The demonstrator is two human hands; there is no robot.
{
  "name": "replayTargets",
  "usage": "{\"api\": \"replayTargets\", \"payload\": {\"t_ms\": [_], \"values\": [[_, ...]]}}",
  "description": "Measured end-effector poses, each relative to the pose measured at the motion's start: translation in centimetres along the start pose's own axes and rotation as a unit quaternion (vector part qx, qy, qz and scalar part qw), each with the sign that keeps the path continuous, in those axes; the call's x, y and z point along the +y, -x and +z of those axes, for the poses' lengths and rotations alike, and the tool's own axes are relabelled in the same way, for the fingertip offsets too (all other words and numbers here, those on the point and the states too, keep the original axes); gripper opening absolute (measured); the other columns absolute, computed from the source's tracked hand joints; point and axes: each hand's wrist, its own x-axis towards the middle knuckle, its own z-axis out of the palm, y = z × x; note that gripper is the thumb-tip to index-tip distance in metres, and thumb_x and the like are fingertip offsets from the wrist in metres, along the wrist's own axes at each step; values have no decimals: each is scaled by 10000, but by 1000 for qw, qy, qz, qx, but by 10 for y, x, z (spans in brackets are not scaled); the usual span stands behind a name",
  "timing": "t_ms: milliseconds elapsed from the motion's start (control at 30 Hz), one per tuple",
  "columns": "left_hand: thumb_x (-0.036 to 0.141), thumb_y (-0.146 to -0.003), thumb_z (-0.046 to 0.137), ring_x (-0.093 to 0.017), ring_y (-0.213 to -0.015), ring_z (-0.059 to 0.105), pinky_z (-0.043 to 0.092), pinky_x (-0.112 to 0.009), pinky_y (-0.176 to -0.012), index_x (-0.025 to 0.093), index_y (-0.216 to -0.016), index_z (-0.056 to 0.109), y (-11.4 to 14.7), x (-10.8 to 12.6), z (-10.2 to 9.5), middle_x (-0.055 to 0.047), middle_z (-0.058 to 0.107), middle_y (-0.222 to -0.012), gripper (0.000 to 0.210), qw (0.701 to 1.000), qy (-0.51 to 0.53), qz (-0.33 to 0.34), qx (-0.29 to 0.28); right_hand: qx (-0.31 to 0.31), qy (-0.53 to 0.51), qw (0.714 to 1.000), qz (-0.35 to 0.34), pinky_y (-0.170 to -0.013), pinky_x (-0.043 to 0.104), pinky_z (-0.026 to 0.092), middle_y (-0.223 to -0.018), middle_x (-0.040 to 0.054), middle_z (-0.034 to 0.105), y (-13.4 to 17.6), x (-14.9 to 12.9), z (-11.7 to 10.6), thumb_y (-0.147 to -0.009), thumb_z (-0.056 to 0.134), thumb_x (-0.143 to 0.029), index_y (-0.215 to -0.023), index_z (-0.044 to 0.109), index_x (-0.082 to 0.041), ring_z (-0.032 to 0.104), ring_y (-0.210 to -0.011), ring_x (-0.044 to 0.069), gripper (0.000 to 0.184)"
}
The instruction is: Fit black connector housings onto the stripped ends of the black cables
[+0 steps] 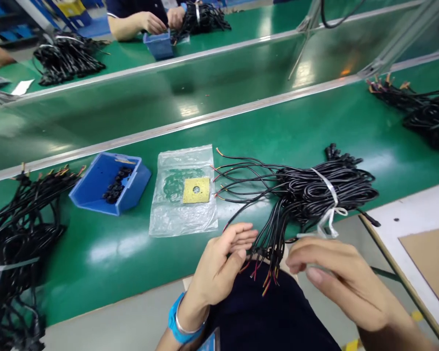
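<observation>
A large bundle of black cables (314,192), tied with a white strap (327,187), lies on the green bench. Some of its cables spread leftwards, and others hang over the front edge with red and yellow wire ends (269,282). My left hand (221,265), with a blue band on its wrist, is beside these hanging ends, palm turned in and fingers stretched out; nothing shows in it. Just right of the hanging ends and below the strap's knot is my right hand (331,273). Its fingers are bent, with the thumb apart and no object visible between them.
Left of the bundle lies a clear plastic bag (168,214) with a yellow square pad (188,190). A blue bin (95,195) holds small black parts (119,185). More cable bundles lie at far left (18,234) and far right (424,114). Across the divider, a person's hands (151,22) work above another bin (159,46).
</observation>
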Motion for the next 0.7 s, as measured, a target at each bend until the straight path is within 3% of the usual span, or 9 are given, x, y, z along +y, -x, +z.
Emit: {"api": "replayTargets", "payload": {"t_ms": [33,100,167,200,300,400,500,567,700], "values": [[191,-950,494,-274,-1141,658,528,-399,-983,208,-1307,555,-1,0,0,-121,683,-1260,363,1000,-6,-5,-1,-37,8,999,38,-600,294,510,-743,35,648,7,8,0,-977,443,-265,-884,625,-230,619,-657,174,207],[240,-979,486,-262,-1138,661,528,-388,-986,224,-1299,559,-2,-1,1,-115,686,-1257,328,1000,-18,-15,-7,-40,37,989,137,-518,259,454,-613,-5,574,20,30,6,-989,438,-321,-719,558,-216,540,-540,137,314],[269,-991,482,-251,-1127,667,532,-374,-980,235,-1291,562,-4,-1,1,-110,689,-1250,312,999,-28,-22,-16,16,35,975,217,-522,256,465,-625,-6,592,30,54,20,-970,485,-399,-724,570,-209,552,-554,143,322],[281,-993,483,-247,-1124,668,535,-368,-975,236,-1288,562,-4,0,1,-110,690,-1248,308,999,-32,-25,-18,65,-1,969,239,-580,275,506,-736,20,652,33,66,29,-946,527,-439,-831,610,-202,606,-645,166,277],[304,-994,489,-244,-1122,669,538,-359,-965,224,-1278,561,-6,1,2,-120,688,-1250,304,999,-37,-27,-15,151,-176,948,218,-879,405,537,-1109,107,672,34,91,55,-855,594,-599,-1141,589,-181,648,-1002,249,507],[320,-991,496,-242,-1120,670,536,-354,-966,205,-1267,564,-6,2,3,-133,688,-1249,307,999,-45,-22,-8,191,-214,935,210,-979,451,482,-1182,122,641,32,105,67,-865,546,-643,-1229,540,-182,621,-1075,255,587],[321,-983,514,-240,-1120,671,538,-345,-958,192,-1258,565,-7,2,4,-134,701,-1224,309,998,-52,-21,2,234,-223,921,216,-1081,484,379,-1254,117,606,31,113,62,-846,645,-547,-1265,516,-195,542,-1197,261,562],[320,-975,530,-241,-1108,676,540,-341,-951,186,-1254,571,-8,2,4,-131,713,-1199,312,998,-55,-20,6,210,-253,920,213,-1096,491,362,-1207,109,640,30,112,59,-798,704,-541,-1198,575,-190,538,-1205,275,547],[318,-968,541,-247,-1116,674,532,-346,-968,182,-1245,584,-8,3,5,-131,715,-1192,312,998,-58,-16,5,86,-365,903,210,-894,459,532,-927,99,721,23,85,66,-845,559,-666,-990,674,-174,681,-951,267,525]]}}
